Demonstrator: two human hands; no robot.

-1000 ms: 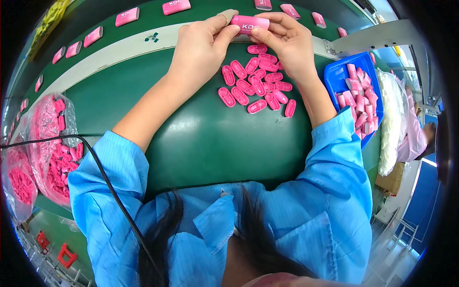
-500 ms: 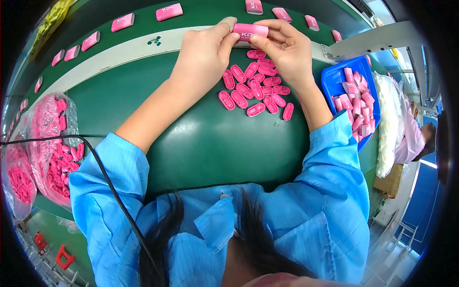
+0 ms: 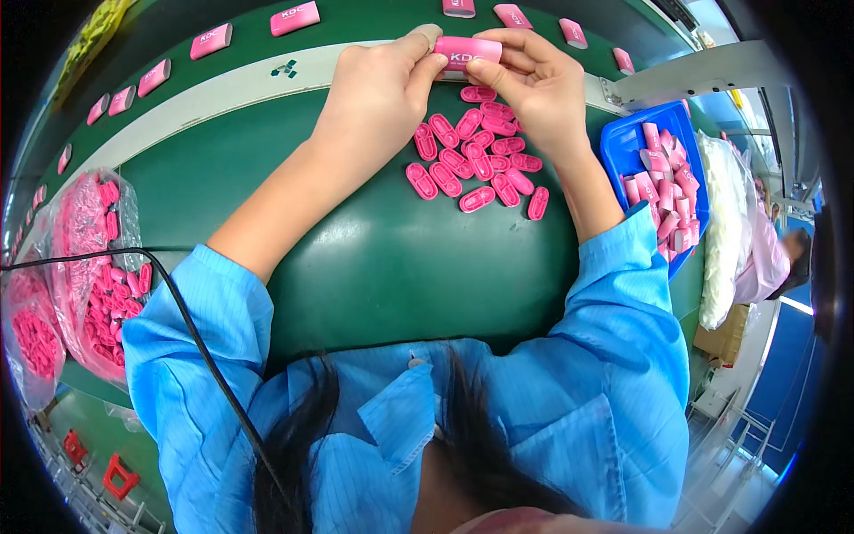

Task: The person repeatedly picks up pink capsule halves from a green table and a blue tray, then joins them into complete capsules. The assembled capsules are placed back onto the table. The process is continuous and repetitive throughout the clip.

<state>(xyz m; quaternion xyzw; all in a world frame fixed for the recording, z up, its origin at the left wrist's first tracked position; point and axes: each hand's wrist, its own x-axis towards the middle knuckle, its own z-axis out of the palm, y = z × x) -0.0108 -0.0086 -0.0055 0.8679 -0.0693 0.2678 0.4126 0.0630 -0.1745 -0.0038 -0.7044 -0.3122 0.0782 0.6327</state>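
Both of my hands hold one pink rounded casing (image 3: 461,55) above the pale strip at the far side of the table. My left hand (image 3: 378,93) pinches its left end between thumb and index finger; a beige cover sits on that index fingertip. On the right end, my right hand (image 3: 543,89) has its thumb against the front and its fingers behind. Whatever is at the casing's left end is hidden by my fingers. Just below my hands, several pink oval end caps (image 3: 478,198) lie loosely spread on the green table (image 3: 382,276).
A blue tray (image 3: 614,147) of pink casings stands at the right, beside a white plastic bag (image 3: 716,231). Clear bags of small pink parts (image 3: 111,303) sit at the left. Past the pale strip (image 3: 222,98), pink casings (image 3: 212,41) lie spaced along a green belt. A black cable (image 3: 191,325) crosses my left sleeve.
The casings on the far belt have shifted left. My hands keep hold of the same casing in nearly the same place, and the whole view has shifted slightly.
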